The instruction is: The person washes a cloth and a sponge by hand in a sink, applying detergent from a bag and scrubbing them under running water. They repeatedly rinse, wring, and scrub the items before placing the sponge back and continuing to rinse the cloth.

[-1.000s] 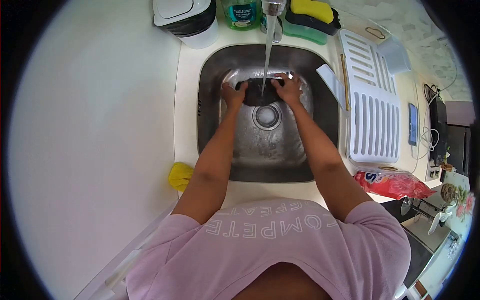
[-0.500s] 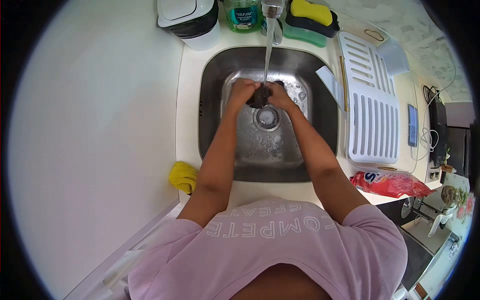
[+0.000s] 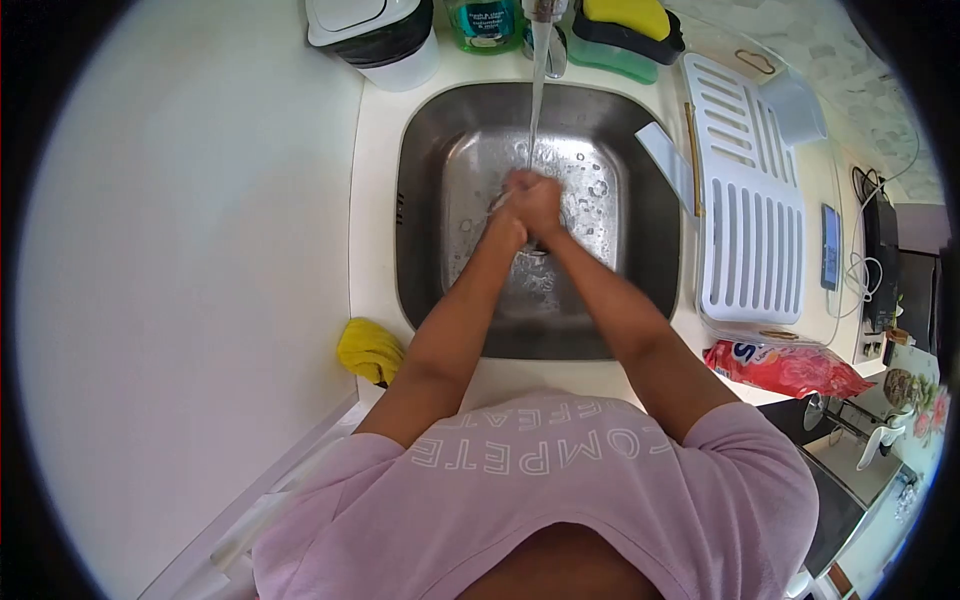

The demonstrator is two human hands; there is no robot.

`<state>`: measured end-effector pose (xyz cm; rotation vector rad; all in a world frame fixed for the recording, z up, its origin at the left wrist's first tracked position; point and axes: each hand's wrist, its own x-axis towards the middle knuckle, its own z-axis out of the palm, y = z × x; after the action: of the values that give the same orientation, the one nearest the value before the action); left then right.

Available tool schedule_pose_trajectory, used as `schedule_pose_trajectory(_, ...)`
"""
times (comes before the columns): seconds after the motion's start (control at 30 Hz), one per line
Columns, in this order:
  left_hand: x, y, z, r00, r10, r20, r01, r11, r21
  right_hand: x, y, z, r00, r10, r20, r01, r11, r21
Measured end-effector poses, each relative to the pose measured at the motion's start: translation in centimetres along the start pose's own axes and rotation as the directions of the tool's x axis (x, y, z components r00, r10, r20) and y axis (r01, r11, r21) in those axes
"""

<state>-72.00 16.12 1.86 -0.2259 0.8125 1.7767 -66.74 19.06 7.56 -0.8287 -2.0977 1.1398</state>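
Both my hands are clasped together under the running water, over the drain of the steel sink (image 3: pixel 540 330). My right hand (image 3: pixel 541 205) is curled over and against my left hand (image 3: pixel 511 226), and the fingers of both are closed and a little blurred. The dark, cloth-like thing that showed between them a moment before is covered by the fingers now. From the faucet (image 3: pixel 543 10) a stream of water falls onto my knuckles. Drops and a little foam lie on the sink bottom.
Behind the sink stand a lidded bin (image 3: pixel 372 40), a green soap bottle (image 3: pixel 483 25) and a yellow sponge (image 3: pixel 627 16) on its holder. A white drying rack (image 3: pixel 752 250) is to the right, a red packet (image 3: pixel 785 369) before it. A yellow cloth (image 3: pixel 368 348) lies front left.
My hands have come together and moved slightly toward me, from apart with the dark thing between them to clasped. That thing has gone out of sight. The view has shifted slightly.
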Motion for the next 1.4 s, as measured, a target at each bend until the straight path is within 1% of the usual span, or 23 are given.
schedule_pose_trajectory(0.07,-0.6,0.3,1.8,0.86,-0.09,-0.503,0.191,0.97,0.153,1.7,3.3,0.2,0.894,0.406,-0.19,-0.415,0.91,-0.006)
schedule_pose_trajectory(0.23,8.8,-4.4,-10.2,0.953,0.068,0.296,-0.032,0.992,-0.125,-0.3,-2.0,1.2,0.963,0.043,-0.265,-0.066,0.995,-0.077)
schedule_pose_trajectory(0.27,5.8,-3.4,-7.4,0.952,0.071,0.298,-0.034,0.991,-0.126,0.1,-1.7,1.0,0.964,0.041,-0.265,-0.063,0.995,-0.077)
schedule_pose_trajectory(0.33,1.5,0.2,-0.2,0.955,-0.134,-0.265,0.17,0.979,0.117,0.9,0.8,0.1,0.934,0.278,-0.223,-0.265,0.96,0.087)
schedule_pose_trajectory(0.37,0.5,1.9,2.2,0.899,-0.319,-0.3,0.385,0.902,0.194,2.6,5.7,-0.6,0.9,0.385,-0.205,-0.408,0.909,-0.087)
schedule_pose_trajectory(0.4,0.7,2.2,1.6,0.9,-0.317,-0.301,0.384,0.902,0.2,3.6,6.8,-1.6,0.743,0.613,-0.268,-0.628,0.777,0.034)
schedule_pose_trajectory(0.47,2.9,2.6,-1.2,0.961,-0.252,-0.117,0.248,0.967,-0.051,5.2,7.2,-3.8,0.705,0.698,-0.125,-0.678,0.716,0.167)
schedule_pose_trajectory(0.57,-0.4,4.6,-2.7,0.936,-0.19,-0.296,0.179,0.982,-0.064,6.1,13.7,-3.8,0.743,0.67,0.006,-0.655,0.725,0.212)
schedule_pose_trajectory(0.67,-1.6,5.3,-1.1,0.809,-0.171,-0.562,0.295,0.945,0.137,3.6,7.1,-4.7,0.936,0.325,0.137,-0.28,0.92,-0.274)
schedule_pose_trajectory(0.73,-0.9,6.1,-0.9,0.924,-0.095,-0.372,0.214,0.931,0.295,2.7,5.4,-4.3,0.799,0.146,0.583,0.075,0.938,-0.339)
schedule_pose_trajectory(0.87,-1.1,7.5,-0.5,0.999,-0.026,-0.04,0.042,0.873,0.485,2.4,10.1,-4.4,0.828,0.25,0.502,0.027,0.876,-0.481)
schedule_pose_trajectory(0.93,-2.6,9.2,-0.2,0.997,0.07,0.019,-0.07,0.997,-0.007,1.8,6.2,-5.3,0.906,0.218,0.362,0.0,0.857,-0.515)
schedule_pose_trajectory(0.97,-2.0,8.9,-1.0,0.997,-0.002,-0.073,-0.014,0.978,-0.209,1.9,4.2,-5.3,0.867,0.317,0.384,-0.37,0.926,0.072)
schedule_pose_trajectory(1.0,-1.3,7.7,-1.4,0.997,-0.006,-0.071,-0.009,0.978,-0.209,1.9,2.9,-4.6,0.808,0.369,0.459,-0.589,0.534,0.607)
schedule_pose_trajectory(1.07,0.3,4.6,-1.4,0.943,-0.142,-0.302,0.122,0.989,-0.082,1.3,1.1,-0.6,0.863,0.418,0.284,-0.495,0.581,0.646)
schedule_pose_trajectory(1.1,0.6,3.5,-1.8,0.941,-0.148,-0.303,0.13,0.988,-0.08,0.3,-0.9,0.7,0.996,0.09,-0.015,-0.07,0.856,0.512)
schedule_pose_trajectory(1.13,0.9,2.3,-2.1,0.995,-0.068,0.073,0.083,0.971,-0.222,-0.7,-3.5,0.8,0.995,0.096,-0.022,-0.071,0.856,0.511)
schedule_pose_trajectory(1.2,1.1,0.7,-2.4,0.683,0.262,0.682,0.161,0.856,-0.49,-1.7,-7.5,0.3,0.945,-0.327,0.013,0.327,0.944,-0.05)
schedule_pose_trajectory(1.23,1.2,0.2,-2.7,0.374,0.46,0.805,0.271,0.776,-0.569,-1.0,-5.2,0.8,0.943,-0.323,-0.077,0.32,0.946,-0.054)
schedule_pose_trajectory(1.27,0.4,0.3,-1.8,0.379,0.459,0.803,0.271,0.775,-0.571,-0.1,-2.5,1.1,0.945,-0.318,-0.075,0.315,0.948,-0.052)
schedule_pose_trajectory(1.3,-1.1,0.9,0.1,0.931,0.065,0.358,0.061,0.942,-0.331,0.7,0.4,1.5,0.989,-0.035,-0.14,0.033,0.999,-0.02)
schedule_pose_trajectory(1.33,-1.7,1.4,1.3,0.899,-0.103,-0.425,0.125,0.992,0.024,1.6,2.1,1.3,0.95,0.244,-0.198,-0.243,0.97,0.029)
schedule_pose_trajectory(1.4,0.4,1.3,0.1,0.936,-0.169,-0.308,0.201,0.977,0.072,2.2,1.4,0.7,0.923,0.276,-0.268,-0.301,0.952,-0.055)
